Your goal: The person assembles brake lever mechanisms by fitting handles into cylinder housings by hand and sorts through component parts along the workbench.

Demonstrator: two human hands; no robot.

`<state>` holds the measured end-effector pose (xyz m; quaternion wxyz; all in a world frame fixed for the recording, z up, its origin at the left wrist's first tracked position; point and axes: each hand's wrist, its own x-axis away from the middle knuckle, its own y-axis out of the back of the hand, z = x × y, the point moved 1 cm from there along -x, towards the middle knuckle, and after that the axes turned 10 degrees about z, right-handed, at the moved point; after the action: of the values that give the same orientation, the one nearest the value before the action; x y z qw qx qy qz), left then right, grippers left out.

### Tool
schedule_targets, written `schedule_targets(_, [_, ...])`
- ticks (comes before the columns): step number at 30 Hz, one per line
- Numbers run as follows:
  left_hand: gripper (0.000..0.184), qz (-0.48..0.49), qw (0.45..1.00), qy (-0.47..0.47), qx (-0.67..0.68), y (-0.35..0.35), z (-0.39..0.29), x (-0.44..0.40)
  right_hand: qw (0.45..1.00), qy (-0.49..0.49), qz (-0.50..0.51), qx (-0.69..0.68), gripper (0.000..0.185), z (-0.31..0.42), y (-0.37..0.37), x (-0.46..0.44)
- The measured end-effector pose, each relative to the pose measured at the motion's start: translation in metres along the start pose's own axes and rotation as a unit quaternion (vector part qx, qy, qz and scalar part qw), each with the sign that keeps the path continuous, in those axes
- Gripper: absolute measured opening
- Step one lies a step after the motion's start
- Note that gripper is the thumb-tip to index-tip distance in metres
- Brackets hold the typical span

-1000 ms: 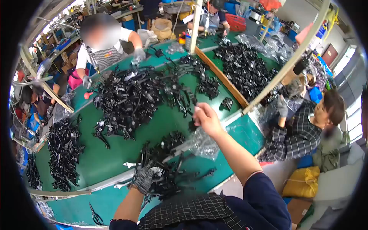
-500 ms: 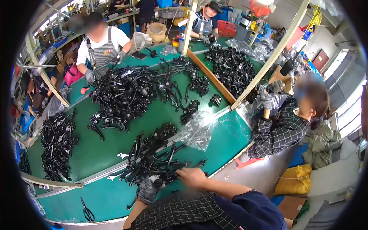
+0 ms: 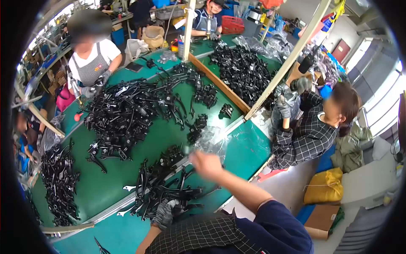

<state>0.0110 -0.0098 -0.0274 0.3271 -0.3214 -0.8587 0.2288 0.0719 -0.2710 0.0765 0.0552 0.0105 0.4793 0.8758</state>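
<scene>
My left hand (image 3: 163, 214), in a grey striped glove, is at the near side of a pile of black brake levers (image 3: 179, 192). Its fingers are curled on a dark lever, partly hidden by the glove. My bare right hand (image 3: 206, 165) is raised above the pile's right side, blurred by motion. Its fingers are drawn together, with a small pale smear at the tips that I cannot identify. Silver lever ends (image 3: 123, 211) stick out at the pile's left.
A large heap of black levers (image 3: 122, 114) covers the bench's middle, with another heap (image 3: 59, 182) at left. Clear plastic bags (image 3: 211, 139) lie beyond my right hand. Scissors (image 3: 100, 246) lie at the near edge. Co-workers sit across the bench and at right.
My right hand has lifted away from the levers near my left hand, up and forward over the pile. My left hand has stayed at the pile. The view has shifted slightly.
</scene>
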Motion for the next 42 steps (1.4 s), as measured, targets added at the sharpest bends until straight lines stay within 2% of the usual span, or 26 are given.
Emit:
schedule_targets(3, [0.032,-0.006,0.998,0.045,-0.037,-0.021,-0.040,0.001,0.997,-0.064,-0.037,-0.011,0.030,-0.013,0.028,-0.046])
schedule_targets(6, [0.029,-0.035,0.996,0.064,-0.043,-0.022,-0.046,0.009,0.998,0.037,0.039,0.021,0.027,-0.022,0.009,-0.049])
schedule_targets(8, [0.024,-0.064,0.997,0.039,-0.030,-0.017,-0.052,0.005,0.992,0.055,0.111,0.021,0.027,-0.013,-0.015,-0.013])
schedule_targets(9, [0.024,-0.069,0.997,0.030,-0.029,-0.012,-0.047,0.002,0.985,0.031,0.171,0.024,0.029,-0.007,-0.025,0.006])
schedule_targets(11, [0.020,-0.065,0.997,-0.029,-0.043,0.006,-0.021,-0.008,0.986,0.137,0.091,-0.015,0.029,-0.009,-0.049,0.040])
schedule_targets(13, [0.018,-0.067,0.994,-0.065,-0.056,0.002,-0.024,-0.007,0.980,0.147,0.129,0.020,0.034,-0.008,-0.060,0.066])
schedule_targets(14, [0.019,-0.065,0.996,-0.047,-0.037,-0.008,-0.029,-0.003,0.979,0.156,0.128,0.019,0.034,-0.006,-0.063,0.075])
schedule_targets(16, [0.019,-0.058,0.998,-0.016,0.005,-0.023,-0.037,0.003,0.974,0.117,0.186,0.056,0.036,-0.001,-0.064,0.090])
schedule_targets(17, [0.019,-0.060,0.998,-0.031,0.009,-0.021,-0.035,0.002,0.968,0.100,0.214,0.081,0.037,-0.002,-0.061,0.089])
schedule_targets(18, [0.020,-0.046,0.998,-0.018,0.046,-0.014,-0.029,0.002,0.965,0.113,0.218,0.090,0.037,-0.002,-0.059,0.087])
schedule_targets(21, [0.022,-0.025,0.990,0.004,0.137,0.003,0.001,0.007,0.982,0.106,0.120,0.103,0.040,0.003,-0.057,0.091])
schedule_targets(24, [0.027,-0.012,0.999,-0.016,0.040,0.011,0.020,0.003,0.974,0.137,0.129,0.127,0.041,0.009,-0.052,0.099])
schedule_targets(29, [0.031,-0.023,0.993,-0.075,0.088,-0.003,0.028,0.022,0.965,0.157,0.116,0.176,0.045,0.020,-0.053,0.109])
schedule_targets(32, [0.035,0.060,0.991,-0.078,0.092,-0.020,0.021,0.037,0.966,0.169,0.097,0.172,0.048,0.017,-0.057,0.111])
schedule_targets(33, [0.035,0.051,0.991,-0.082,0.088,-0.021,0.018,0.038,0.966,0.176,0.097,0.165,0.048,0.018,-0.057,0.110])
schedule_targets(35, [0.042,0.034,0.998,0.009,0.053,-0.025,0.014,0.039,0.963,0.175,0.118,0.167,0.052,0.018,-0.054,0.112])
schedule_targets(36, [0.042,0.025,0.998,0.007,0.053,-0.028,0.012,0.043,0.961,0.174,0.132,0.170,0.054,0.017,-0.053,0.114])
schedule_targets(39, [0.045,0.094,0.993,0.008,0.077,-0.038,0.002,0.060,0.952,0.179,0.176,0.175,0.055,0.018,-0.054,0.123])
schedule_targets(40, [0.045,0.088,0.993,0.003,0.077,-0.032,-0.005,0.062,0.947,0.181,0.194,0.182,0.056,0.020,-0.054,0.122])
schedule_targets(42, [0.042,0.149,0.985,0.044,-0.068,-0.017,-0.013,0.059,0.938,0.212,0.208,0.179,0.055,0.019,-0.052,0.131])
